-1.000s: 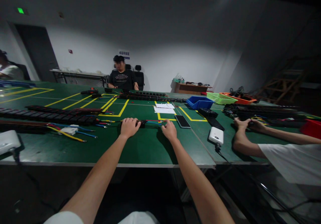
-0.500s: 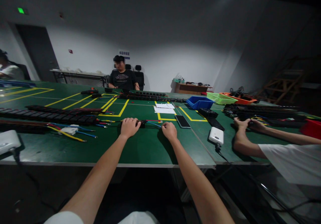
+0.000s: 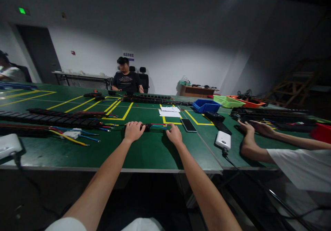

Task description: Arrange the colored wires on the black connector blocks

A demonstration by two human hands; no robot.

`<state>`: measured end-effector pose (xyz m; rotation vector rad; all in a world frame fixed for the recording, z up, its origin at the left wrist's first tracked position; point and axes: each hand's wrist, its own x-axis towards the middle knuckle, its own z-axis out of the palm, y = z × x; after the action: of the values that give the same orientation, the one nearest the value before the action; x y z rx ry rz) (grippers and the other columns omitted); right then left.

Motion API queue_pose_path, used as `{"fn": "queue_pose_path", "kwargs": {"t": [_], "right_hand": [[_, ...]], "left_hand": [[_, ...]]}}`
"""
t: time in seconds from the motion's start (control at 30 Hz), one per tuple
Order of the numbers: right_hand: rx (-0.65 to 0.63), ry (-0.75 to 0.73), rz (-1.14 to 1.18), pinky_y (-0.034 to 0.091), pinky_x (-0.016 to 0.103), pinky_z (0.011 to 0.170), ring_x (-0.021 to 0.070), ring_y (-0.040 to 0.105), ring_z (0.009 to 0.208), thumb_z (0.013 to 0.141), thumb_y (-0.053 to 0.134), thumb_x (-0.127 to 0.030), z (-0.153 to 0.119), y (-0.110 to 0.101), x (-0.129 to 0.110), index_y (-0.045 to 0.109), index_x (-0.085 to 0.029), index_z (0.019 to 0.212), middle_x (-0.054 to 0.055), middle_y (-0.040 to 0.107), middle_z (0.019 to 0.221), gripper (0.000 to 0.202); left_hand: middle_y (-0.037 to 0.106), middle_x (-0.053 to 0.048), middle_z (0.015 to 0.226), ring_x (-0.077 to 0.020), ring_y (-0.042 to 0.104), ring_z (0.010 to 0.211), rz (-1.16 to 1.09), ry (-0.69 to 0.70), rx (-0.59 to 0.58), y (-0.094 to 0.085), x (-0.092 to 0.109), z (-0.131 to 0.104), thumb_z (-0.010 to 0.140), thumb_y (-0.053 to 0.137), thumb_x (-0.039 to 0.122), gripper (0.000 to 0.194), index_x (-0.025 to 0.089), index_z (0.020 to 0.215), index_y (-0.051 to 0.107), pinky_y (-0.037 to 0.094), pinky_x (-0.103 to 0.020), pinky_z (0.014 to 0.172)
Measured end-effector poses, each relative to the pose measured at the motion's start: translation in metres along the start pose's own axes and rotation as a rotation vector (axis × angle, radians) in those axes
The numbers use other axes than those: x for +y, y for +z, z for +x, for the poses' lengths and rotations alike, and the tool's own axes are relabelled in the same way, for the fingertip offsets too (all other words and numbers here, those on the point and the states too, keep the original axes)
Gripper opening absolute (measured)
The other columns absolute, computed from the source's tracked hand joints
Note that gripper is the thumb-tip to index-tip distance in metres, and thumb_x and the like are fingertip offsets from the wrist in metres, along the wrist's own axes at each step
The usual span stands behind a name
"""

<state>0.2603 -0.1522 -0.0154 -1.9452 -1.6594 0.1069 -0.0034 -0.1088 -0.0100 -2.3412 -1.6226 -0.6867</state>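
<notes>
Gripping black strip (image 3: 147,128) on desk (image 3: 152,155) with left hand (image 3: 132,131); curling right hand (image 3: 174,134) at ends of coloured wires (image 3: 158,125), unable to tell if pinching. Probably straightening wires; next, likely calling for light, even tension.

There are the wearer's two hands (image 3: 134,131) (image 3: 174,134), two white corded boxes (image 3: 223,140) (image 3: 9,145), one phone (image 3: 188,125), one blue bin (image 3: 206,106)

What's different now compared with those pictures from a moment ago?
At the right, the co-worker's hands reach slightly farther left, fingers straighter. Near the person's right hand, the blue wire lies closer to the red wire than half a second ago. The left hand stays over the dark strip; the phone hasn't moved.
</notes>
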Motion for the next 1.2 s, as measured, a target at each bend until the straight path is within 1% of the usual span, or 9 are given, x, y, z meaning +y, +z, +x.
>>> {"fn": "queue_pose_path", "kwargs": {"t": [0.1,0.23,0.37,0.53,0.67,0.73,0.83,1.03,1.2], "right_hand": [[-0.012,-0.006,-0.001,0.046,0.029,0.082,0.0222,0.064,0.098,0.091,0.059,-0.026,-0.0004,0.0004,-0.0001,0.064,-0.024,0.13,0.008,0.066,0.107,0.039],[0.023,0.007,0.012,0.046,0.028,0.085,0.0208,0.063,0.1,0.096,0.051,-0.024,0.0004,-0.0006,-0.0001,0.062,-0.023,0.131,0.008,0.064,0.111,0.038],[0.005,-0.001,0.018,0.046,0.027,0.084,0.02,0.064,0.096,0.093,0.056,-0.025,0.0009,-0.0009,0.0004,0.072,-0.025,0.115,0.006,0.065,0.105,0.027],[0.047,0.029,0.016,0.046,0.027,0.082,0.0196,0.063,0.097,0.094,0.053,-0.022,0.0012,-0.0014,0.0011,0.071,-0.023,0.117,0.008,0.065,0.109,0.029],[0.03,0.017,0.02,0.045,0.026,0.081,0.0195,0.063,0.096,0.093,0.054,-0.021,0.0012,-0.0023,0.0014,0.076,-0.023,0.095,0.007,0.066,0.103,0.022],[0.035,0.014,0.023,0.045,0.026,0.081,0.0196,0.063,0.096,0.093,0.054,-0.021,0.0014,-0.0022,0.0011,0.075,-0.022,0.101,0.008,0.066,0.104,0.023],[0.046,0.001,0.03,0.045,0.026,0.082,0.0192,0.062,0.096,0.093,0.054,-0.021,0.0016,-0.0014,0.0007,0.069,-0.022,0.122,0.008,0.065,0.108,0.033],[-0.01,-0.03,0.031,0.045,0.027,0.079,0.0192,0.063,0.092,0.09,0.058,-0.021,0.0008,0.0013,0.0018,0.072,-0.023,0.112,0.006,0.065,0.101,0.026],[0.021,-0.005,0.029,0.046,0.029,0.082,0.0211,0.063,0.097,0.093,0.054,-0.023,0.0021,0.0029,0.0027,0.056,-0.022,0.138,0.008,0.064,0.11,0.046]], "left_hand": [[0.065,-0.01,0.124,-0.0244,0.064,0.112,0.003,0.005,-0.001,-0.0004,0.0002,0.0003,0.099,0.061,0.043,0.034,0.016,0.12,0.064,0.052,-0.049,0.099],[0.065,-0.01,0.124,-0.0245,0.063,0.113,0.002,0.007,-0.006,-0.0019,0.0007,0.0001,0.099,0.061,0.043,0.034,0.017,0.12,0.065,0.052,-0.05,0.1],[0.066,-0.01,0.121,-0.0243,0.064,0.111,0.011,0.012,-0.011,-0.0047,0.0016,-0.0004,0.099,0.06,0.045,0.035,0.016,0.118,0.065,0.05,-0.05,0.101],[0.068,-0.009,0.118,-0.0241,0.064,0.111,0.022,0.011,-0.001,-0.0059,0.0029,-0.0012,0.099,0.059,0.046,0.035,0.016,0.115,0.066,0.049,-0.051,0.102],[0.068,-0.009,0.115,-0.0242,0.063,0.11,0.033,-0.002,0.021,-0.0031,0.0033,-0.0017,0.1,0.058,0.047,0.035,0.016,0.114,0.066,0.048,-0.051,0.102],[0.068,-0.009,0.114,-0.0245,0.063,0.111,0.032,-0.009,0.03,-0.0018,0.0032,-0.0018,0.1,0.057,0.048,0.036,0.017,0.114,0.066,0.047,-0.051,0.103],[0.068,-0.009,0.113,-0.0245,0.063,0.11,0.025,-0.003,0.03,-0.0014,0.0027,-0.0015,0.1,0.056,0.049,0.036,0.016,0.113,0.067,0.047,-0.051,0.103],[0.068,-0.009,0.117,-0.0244,0.064,0.111,0.016,0.009,0.024,-0.0014,0.0007,-0.0006,0.099,0.059,0.047,0.036,0.016,0.115,0.066,0.048,-0.051,0.103],[0.067,-0.009,0.12,-0.0245,0.064,0.111,0.018,0.015,0.022,0.0013,-0.0009,-0.0002,0.099,0.061,0.045,0.035,0.016,0.117,0.065,0.051,-0.051,0.101]]}}
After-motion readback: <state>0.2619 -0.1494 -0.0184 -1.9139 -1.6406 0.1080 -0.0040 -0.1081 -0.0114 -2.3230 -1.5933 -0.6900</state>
